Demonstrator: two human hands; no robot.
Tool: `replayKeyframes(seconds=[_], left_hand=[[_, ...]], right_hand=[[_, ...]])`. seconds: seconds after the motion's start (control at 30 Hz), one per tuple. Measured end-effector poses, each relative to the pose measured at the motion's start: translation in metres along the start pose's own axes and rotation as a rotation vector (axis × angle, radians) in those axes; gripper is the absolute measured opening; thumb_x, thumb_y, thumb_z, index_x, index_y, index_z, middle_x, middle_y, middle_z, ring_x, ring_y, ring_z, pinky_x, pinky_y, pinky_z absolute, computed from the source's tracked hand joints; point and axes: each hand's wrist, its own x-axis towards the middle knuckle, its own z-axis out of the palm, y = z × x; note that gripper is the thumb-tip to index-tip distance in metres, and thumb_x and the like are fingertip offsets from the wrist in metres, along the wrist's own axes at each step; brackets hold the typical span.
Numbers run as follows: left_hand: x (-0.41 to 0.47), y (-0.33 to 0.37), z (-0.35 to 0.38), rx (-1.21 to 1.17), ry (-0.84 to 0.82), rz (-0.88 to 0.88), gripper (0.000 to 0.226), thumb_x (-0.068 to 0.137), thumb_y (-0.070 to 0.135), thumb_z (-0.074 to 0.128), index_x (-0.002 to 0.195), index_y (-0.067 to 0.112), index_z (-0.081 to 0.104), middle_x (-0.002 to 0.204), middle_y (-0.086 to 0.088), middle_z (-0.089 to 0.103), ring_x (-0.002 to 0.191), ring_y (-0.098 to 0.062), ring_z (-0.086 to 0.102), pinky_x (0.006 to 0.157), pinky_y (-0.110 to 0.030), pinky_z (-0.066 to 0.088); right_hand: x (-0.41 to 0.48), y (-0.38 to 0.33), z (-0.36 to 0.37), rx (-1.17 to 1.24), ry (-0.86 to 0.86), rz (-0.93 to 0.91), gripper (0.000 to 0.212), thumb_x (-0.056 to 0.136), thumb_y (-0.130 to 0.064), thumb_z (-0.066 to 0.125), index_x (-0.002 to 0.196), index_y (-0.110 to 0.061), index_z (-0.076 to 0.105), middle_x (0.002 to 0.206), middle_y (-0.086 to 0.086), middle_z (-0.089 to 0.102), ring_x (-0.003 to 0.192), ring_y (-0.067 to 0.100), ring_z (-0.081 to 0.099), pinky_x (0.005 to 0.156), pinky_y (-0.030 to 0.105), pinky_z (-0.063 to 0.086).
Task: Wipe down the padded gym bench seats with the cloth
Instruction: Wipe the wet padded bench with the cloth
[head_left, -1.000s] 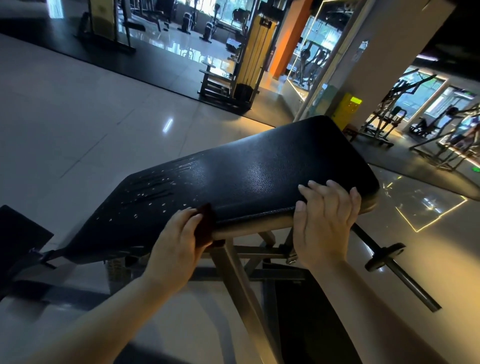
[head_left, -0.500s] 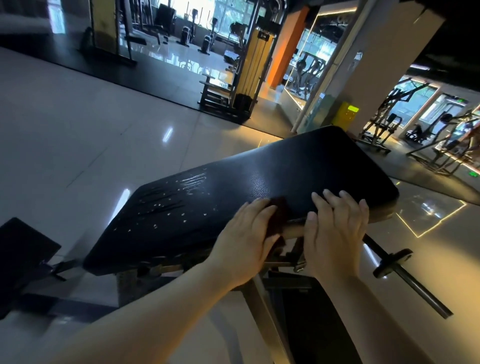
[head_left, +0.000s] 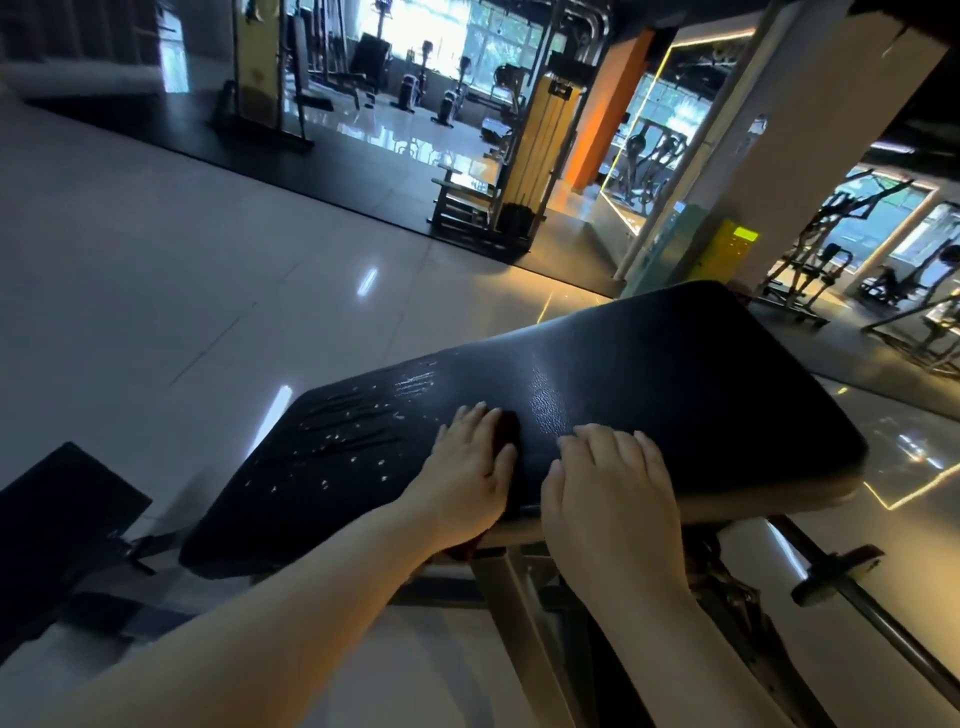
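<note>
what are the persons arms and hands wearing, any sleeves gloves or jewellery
Nothing shows on either. The left hand and right hand are bare, without gloves, and no ring is visible. Both forearms are uncovered up to the picture's lower edge: no sleeve, watch or wristband shows. The fingernails look short and unpainted, though the light is dim.

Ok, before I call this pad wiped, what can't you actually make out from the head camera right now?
- Cloth: only a dark red sliver shows; the left hand covers the rest.
- Pad surface under both hands, including the right hand: hidden, so wet or dry is unknown there.
- Second pad at lower left: cut off by the frame edge and too dark to judge.
- Bench frame: mostly hidden by the forearms.
</note>
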Motion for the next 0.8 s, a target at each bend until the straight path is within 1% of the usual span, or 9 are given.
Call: replayKeyframes(seconds=[0.07,0.17,0.27,0.37,0.43,0.53,0.67,0.73,0.8], left_hand=[[0.007,-0.006,0.0,0.012,0.033,0.034,0.053,0.107,0.038,0.03,0.158,0.026,0.017,0.166,0.008,0.005,0.151,-0.01,-0.006,0.114,-0.028,-0.012],[0.004,-0.029,-0.004,0.089,0.148,-0.005,0.048,0.105,0.039,0.036,0.153,0.035,0.03,0.15,0.01,0.022,0.142,-0.012,0.014,0.117,-0.031,0.003],[0.014,-0.044,-0.006,0.075,0.124,-0.158,0.05,0.105,0.039,0.038,0.153,0.03,0.031,0.146,0.006,0.032,0.137,-0.013,0.027,0.113,-0.029,0.016],[0.042,-0.03,-0.003,0.054,0.122,-0.214,0.052,0.106,0.036,0.038,0.154,0.018,0.031,0.153,-0.002,0.034,0.14,-0.018,0.029,0.116,-0.032,0.022],[0.057,-0.013,-0.002,-0.057,0.091,-0.176,0.052,0.107,0.032,0.037,0.155,0.014,0.029,0.161,-0.003,0.027,0.148,-0.018,0.021,0.12,-0.032,0.017],[0.057,0.0,-0.003,-0.164,-0.022,-0.023,0.052,0.107,0.023,0.039,0.157,0.021,0.025,0.165,0.008,0.015,0.151,-0.006,0.007,0.12,-0.023,0.004],[0.024,-0.026,-0.007,-0.275,-0.048,0.005,0.05,0.106,0.034,0.041,0.154,0.041,0.028,0.161,0.024,0.019,0.148,0.005,0.009,0.125,-0.033,0.008],[0.012,-0.042,-0.006,-0.259,-0.021,-0.082,0.05,0.106,0.034,0.039,0.153,0.042,0.027,0.161,0.023,0.019,0.148,0.005,0.01,0.125,-0.035,0.009],[0.013,-0.04,-0.01,-0.228,0.029,-0.19,0.048,0.107,0.027,0.038,0.154,0.032,0.029,0.162,0.013,0.022,0.149,-0.002,0.013,0.123,-0.027,0.008]], right_hand=[[0.009,-0.01,0.002,-0.003,-0.03,-0.026,0.037,0.096,-0.032,0.042,0.117,-0.016,0.068,0.124,0.007,0.068,0.123,0.027,0.06,0.113,0.06,0.035],[0.011,-0.019,0.013,-0.016,-0.067,-0.082,0.033,0.087,-0.031,0.064,0.115,-0.015,0.071,0.127,0.013,0.068,0.129,0.035,0.057,0.109,0.075,0.023],[0.015,-0.016,0.024,-0.009,-0.056,-0.117,0.032,0.08,-0.027,0.076,0.108,-0.012,0.074,0.126,0.019,0.068,0.128,0.039,0.057,0.108,0.077,0.021],[0.022,-0.012,0.033,0.017,-0.016,-0.135,0.023,0.078,-0.021,0.076,0.098,-0.009,0.073,0.116,0.02,0.071,0.122,0.039,0.062,0.11,0.075,0.022],[0.027,-0.013,0.035,0.061,0.008,-0.143,0.019,0.075,-0.016,0.076,0.092,-0.01,0.07,0.104,0.018,0.072,0.116,0.037,0.066,0.11,0.075,0.025],[0.031,-0.014,0.038,0.104,0.025,-0.161,0.025,0.068,-0.013,0.08,0.091,-0.006,0.072,0.099,0.017,0.073,0.111,0.036,0.069,0.109,0.073,0.029],[0.027,-0.012,0.039,0.13,-0.011,-0.193,0.033,0.063,-0.015,0.085,0.093,-0.006,0.074,0.105,0.019,0.073,0.112,0.038,0.067,0.11,0.072,0.028],[0.026,-0.012,0.037,0.128,-0.048,-0.2,0.028,0.068,-0.019,0.082,0.092,-0.008,0.073,0.108,0.019,0.073,0.116,0.04,0.065,0.109,0.073,0.028],[0.026,-0.014,0.035,0.114,-0.078,-0.199,0.024,0.073,-0.022,0.079,0.092,-0.009,0.073,0.109,0.019,0.072,0.118,0.041,0.064,0.109,0.075,0.026]])
